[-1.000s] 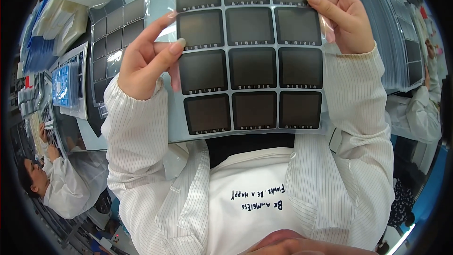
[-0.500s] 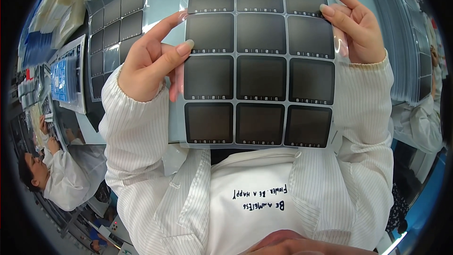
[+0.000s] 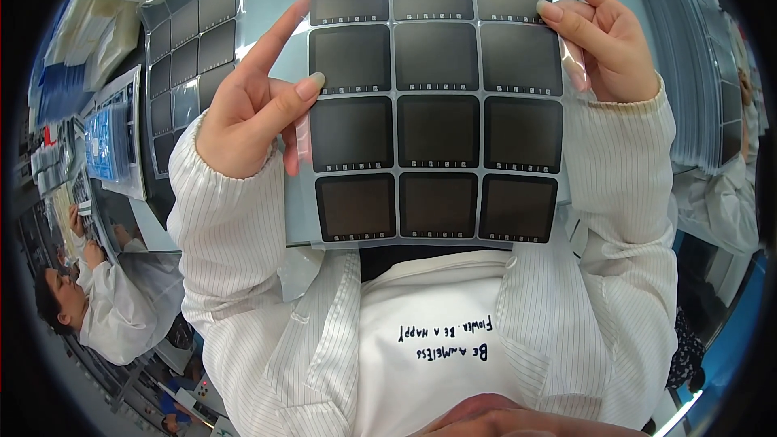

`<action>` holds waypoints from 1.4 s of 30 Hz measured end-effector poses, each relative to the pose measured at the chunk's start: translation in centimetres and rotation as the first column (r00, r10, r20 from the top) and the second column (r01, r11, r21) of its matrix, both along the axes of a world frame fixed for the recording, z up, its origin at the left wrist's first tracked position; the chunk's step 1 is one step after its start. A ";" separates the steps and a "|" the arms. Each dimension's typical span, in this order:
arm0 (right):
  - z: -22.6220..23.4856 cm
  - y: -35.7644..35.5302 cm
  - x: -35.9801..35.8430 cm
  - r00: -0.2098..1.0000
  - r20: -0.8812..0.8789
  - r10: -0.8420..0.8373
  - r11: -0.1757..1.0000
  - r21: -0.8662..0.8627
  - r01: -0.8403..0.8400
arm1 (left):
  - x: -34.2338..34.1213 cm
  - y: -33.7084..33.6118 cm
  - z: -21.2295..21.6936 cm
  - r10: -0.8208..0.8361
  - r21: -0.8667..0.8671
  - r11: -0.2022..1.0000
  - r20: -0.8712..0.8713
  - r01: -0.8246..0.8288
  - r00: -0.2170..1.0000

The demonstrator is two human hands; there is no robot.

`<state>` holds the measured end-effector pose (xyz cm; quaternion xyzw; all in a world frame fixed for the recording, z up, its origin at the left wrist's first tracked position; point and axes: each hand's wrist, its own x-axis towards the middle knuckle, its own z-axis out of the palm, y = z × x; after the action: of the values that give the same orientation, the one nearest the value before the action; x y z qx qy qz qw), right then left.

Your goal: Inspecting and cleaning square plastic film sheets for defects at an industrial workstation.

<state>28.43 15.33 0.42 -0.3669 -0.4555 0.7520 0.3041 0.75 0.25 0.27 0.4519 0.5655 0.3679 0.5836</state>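
Between both hands I hold a clear plastic sheet (image 3: 438,95) printed with rows of dark rounded rectangles, each with a strip of small white marks along its lower edge. My left hand (image 3: 251,109) pinches its left edge, thumb on the face and other fingers behind. At the upper right edge my right hand (image 3: 603,36) grips it the same way, thumb on a dark panel. The sheet's top runs out of view; its lower edge hangs just in front of my chest. Fingertips behind it show through the clear margins.
A similar sheet of dark panels (image 3: 186,53) lies on the left. Beyond it are a blue-wrapped pack (image 3: 109,142) and piled pale packets (image 3: 105,28). On the right stands a thick stack of clear sheets (image 3: 688,65). A co-worker in white (image 3: 121,307) sits at the left.
The sheet has shifted slightly left and up, its lower edge rising a little. Both hands have moved with it and keep their hold.
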 end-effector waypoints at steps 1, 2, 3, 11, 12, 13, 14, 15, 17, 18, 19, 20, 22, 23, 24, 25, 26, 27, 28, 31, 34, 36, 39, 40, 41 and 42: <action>-0.1 0.0 0.2 1.000 0.000 0.000 1.000 0.001 0.000 | 0.1 0.0 0.1 -0.003 0.011 1.000 -0.009 0.003 1.000; -0.2 0.1 0.4 1.000 0.009 0.000 1.000 0.022 -0.001 | 0.2 0.0 0.1 -0.008 0.022 1.000 -0.018 0.008 1.000; -0.3 0.1 0.5 1.000 0.018 0.001 0.999 0.043 -0.002 | 0.1 0.0 0.0 -0.009 0.023 1.000 -0.018 0.009 1.000; 0.4 -0.4 0.1 0.999 0.034 -0.027 0.999 0.039 0.026 | 0.0 0.1 -0.5 0.006 0.057 0.998 -0.115 0.001 0.993; 0.5 -0.5 0.1 1.000 0.018 -0.024 0.999 0.044 0.023 | 0.0 0.2 -0.6 0.004 0.059 0.998 -0.115 0.003 0.993; 0.6 -0.5 0.1 0.999 0.018 -0.026 0.999 0.046 0.025 | 0.0 0.2 -0.6 0.000 0.075 0.997 -0.089 0.007 0.996; 0.6 -0.6 0.0 0.999 0.030 -0.031 0.997 0.070 0.029 | 0.0 0.2 -0.7 -0.003 0.091 0.996 -0.064 0.009 0.998; 0.7 -0.6 0.0 0.998 0.042 -0.037 0.995 0.094 0.033 | 0.0 0.2 -0.7 -0.003 0.092 0.996 -0.065 0.009 0.998; 0.6 -0.7 -0.1 0.999 0.034 -0.034 0.991 0.129 0.030 | 0.0 0.2 -0.8 0.011 0.121 0.993 -0.117 0.003 0.993; 0.5 -0.8 -0.2 0.999 0.026 -0.031 0.986 0.163 0.026 | 0.0 0.1 -0.8 0.012 0.123 0.992 -0.119 0.003 0.993; 0.6 -0.8 -0.2 0.999 0.025 -0.030 0.986 0.165 0.026 | 0.0 0.1 -0.8 0.015 0.133 0.991 -0.120 0.002 0.993; 0.7 -0.9 -0.3 0.998 0.041 -0.039 0.983 0.183 0.031 | -0.1 0.1 -0.8 0.015 0.144 0.990 -0.120 0.002 0.993; 0.8 -1.0 -0.5 0.997 0.056 -0.049 0.978 0.204 0.037 | -0.1 0.2 -1.0 0.020 0.150 0.989 -0.137 0.001 0.990; 0.9 -1.1 -0.6 0.997 0.057 -0.057 0.978 0.203 0.045 | -0.2 0.2 -1.0 0.026 0.154 0.988 -0.154 -0.002 0.988; 1.0 -1.1 -0.7 0.996 0.057 -0.065 0.978 0.203 0.052 | -0.2 0.2 -1.1 0.026 0.156 0.988 -0.154 -0.001 0.988; 1.1 -1.2 -0.7 0.996 0.056 -0.065 0.977 0.206 0.052 | -0.3 0.2 -1.2 0.028 0.172 0.985 -0.128 -0.006 0.991; 1.1 -1.2 -0.7 0.996 0.057 -0.074 0.975 0.214 0.060 | -0.3 0.2 -1.2 0.030 0.186 0.982 -0.102 -0.011 0.994; 1.1 -1.3 -0.7 0.995 0.057 -0.082 0.973 0.223 0.067 | -0.2 0.2 -1.1 0.030 0.188 0.982 -0.102 -0.011 0.994; 1.0 -1.3 -0.7 0.995 0.056 -0.082 0.972 0.224 0.067 | -0.2 0.2 -1.1 0.043 0.186 0.982 -0.131 -0.018 0.990; 0.9 -1.2 -0.6 0.997 0.053 -0.060 0.966 0.254 0.045 | -0.2 0.2 -1.0 0.049 0.179 0.984 -0.140 -0.023 0.989; 0.8 -1.2 -0.7 0.996 0.051 -0.078 0.963 0.264 0.062 | -0.3 0.2 -1.0 0.041 0.170 0.985 -0.140 -0.017 0.989; 0.6 -1.2 -0.6 0.998 0.010 -0.066 0.961 0.268 0.061 | -0.2 0.2 -1.0 0.041 0.166 0.986 -0.158 -0.014 0.987; 0.7 -1.3 -0.7 0.997 -0.003 -0.073 0.960 0.270 0.071 | -0.2 0.3 -1.0 0.047 0.157 0.987 -0.135 -0.025 0.990; 0.7 -1.3 -0.7 0.997 -0.003 -0.073 0.960 0.271 0.071 | -0.2 0.3 -0.9 0.048 0.158 0.987 -0.157 -0.023 0.986; 0.6 -1.3 -0.7 0.997 -0.020 -0.075 0.957 0.279 0.078 | -0.2 0.3 -0.9 0.050 0.159 0.987 -0.178 -0.021 0.983; 0.5 -1.3 -0.7 0.996 -0.037 -0.077 0.954 0.286 0.085 | -0.2 0.3 -0.9 0.049 0.160 0.987 -0.178 -0.020 0.983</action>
<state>27.70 14.04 0.91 -0.3276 -0.5406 0.6692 0.3905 0.51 0.54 -0.59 0.5183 0.5934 0.3788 0.4856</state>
